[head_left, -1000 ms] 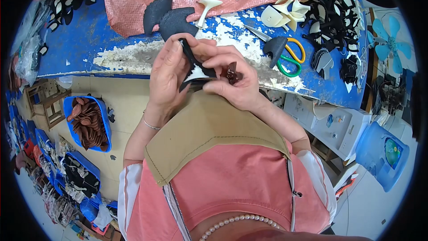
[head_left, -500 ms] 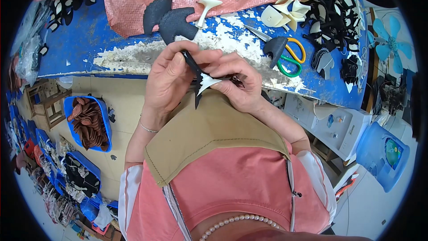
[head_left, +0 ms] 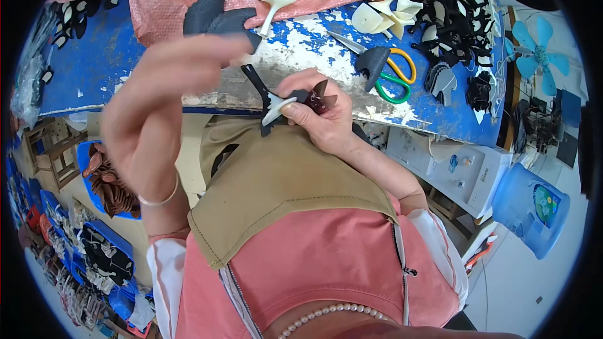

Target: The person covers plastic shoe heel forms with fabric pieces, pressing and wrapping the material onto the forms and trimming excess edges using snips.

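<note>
My right hand (head_left: 323,119) is closed on a shoe heel (head_left: 276,110), white on its bare part and wrapped in black material, held above my apron. A narrow black strip of that material sticks up from it. Dark brown, film-like scraps (head_left: 323,99) show by the same fingers. My left hand (head_left: 169,94) is raised at the left, apart from the heel and smeared by motion, so its grip is unclear. Just beyond its fingers, dark scallop-edged pieces (head_left: 204,14) lie on the blue table (head_left: 88,81), partly hidden. A black sliver (head_left: 224,158) lies on the tan apron (head_left: 270,169).
Scissors (head_left: 396,75) with yellow and green handles lie right of centre, under a dark piece. Cream heels (head_left: 370,19) stand near a pink woven sheet (head_left: 169,0). Black pieces (head_left: 449,12) are heaped at the right. A blue bin (head_left: 94,179) of brown pieces is at lower left.
My left hand has let go of the heel and swung up to the left. My right hand still holds the heel, now turned with its white part toward the thumb. The view has shifted slightly.
</note>
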A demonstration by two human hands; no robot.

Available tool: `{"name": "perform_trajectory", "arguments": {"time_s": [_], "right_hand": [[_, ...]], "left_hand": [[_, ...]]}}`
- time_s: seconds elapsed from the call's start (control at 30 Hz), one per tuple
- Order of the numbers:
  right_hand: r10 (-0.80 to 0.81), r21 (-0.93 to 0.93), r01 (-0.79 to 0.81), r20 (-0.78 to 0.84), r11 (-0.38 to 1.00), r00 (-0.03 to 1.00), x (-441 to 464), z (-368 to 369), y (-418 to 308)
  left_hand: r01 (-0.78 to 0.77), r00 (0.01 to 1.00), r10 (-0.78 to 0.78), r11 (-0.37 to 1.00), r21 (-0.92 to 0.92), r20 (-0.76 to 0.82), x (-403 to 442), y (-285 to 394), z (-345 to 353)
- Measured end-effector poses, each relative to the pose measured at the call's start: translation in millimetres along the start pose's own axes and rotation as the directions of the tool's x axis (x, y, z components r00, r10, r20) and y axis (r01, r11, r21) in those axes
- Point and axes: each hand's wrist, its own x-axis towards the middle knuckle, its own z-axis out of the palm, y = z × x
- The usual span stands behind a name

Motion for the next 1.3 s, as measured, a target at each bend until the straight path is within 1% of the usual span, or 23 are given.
{"name": "perform_trajectory", "arguments": {"time_s": [0.07, 0.13, 0.2, 0.33, 0.4, 0.5, 0.53, 0.67, 0.7, 0.83, 1.03, 1.3], "right_hand": [[0.007, -0.013, -0.007, -0.002, 1.000, 1.000, 0.6, 0.8, 0.4], [0.004, -0.040, -0.005, -0.023, 0.999, 1.000, 2.0, 1.4, 0.4], [-0.003, -0.061, 0.001, -0.036, 0.998, 0.999, 1.5, 1.6, 1.8], [0.212, 0.038, -0.211, -0.035, 0.977, 0.977, -2.1, -2.8, 7.0], [0.184, 0.053, -0.182, -0.050, 0.982, 0.982, -7.7, 0.4, 7.5], [0.073, 0.113, -0.064, -0.079, 0.992, 0.994, 5.3, 1.4, 11.0], [0.085, 0.118, -0.075, -0.078, 0.990, 0.993, 4.9, 3.0, 10.5], [0.269, 0.196, -0.233, -0.183, 0.952, 0.946, 6.2, -2.8, -2.5], [0.278, 0.185, -0.244, -0.183, 0.952, 0.943, 6.6, -5.4, -3.7], [0.262, 0.197, -0.219, -0.231, 0.956, 0.937, 5.8, -7.9, -4.5], [0.240, 0.168, -0.206, -0.219, 0.964, 0.946, 6.4, -4.5, 0.8], [0.224, 0.196, -0.180, -0.232, 0.964, 0.947, 9.6, 1.1, -2.4]], "left_hand": [[-0.108, 0.984, 0.092, 0.989, 0.098, 0.155, 5.8, 19.8, -2.1], [-0.155, 0.974, 0.126, 0.977, 0.146, 0.190, 11.1, 27.1, 2.9], [-0.177, 0.971, 0.145, 0.970, 0.167, 0.189, 16.4, 27.1, 5.5], [-0.225, 0.963, 0.184, 0.952, 0.210, 0.195, 26.8, 30.0, 3.3], [-0.211, 0.968, 0.171, 0.951, 0.227, 0.185, 32.8, 25.6, 2.0], [-0.196, 0.972, 0.152, 0.945, 0.263, 0.179, 41.2, 21.5, 1.5], [-0.186, 0.974, 0.139, 0.944, 0.274, 0.180, 45.2, 18.2, 1.7], [-0.125, 0.985, 0.079, 0.941, 0.314, 0.156, 59.2, 6.4, 6.0], [-0.118, 0.986, 0.071, 0.938, 0.325, 0.153, 63.4, 2.2, 7.2], [-0.100, 0.989, 0.055, 0.935, 0.340, 0.138, 70.7, -9.2, 14.0], [-0.102, 0.990, 0.060, 0.930, 0.354, 0.129, 77.5, -16.7, 18.2], [-0.124, 0.987, 0.080, 0.929, 0.350, 0.138, 84.8, -13.8, 15.9]]}}
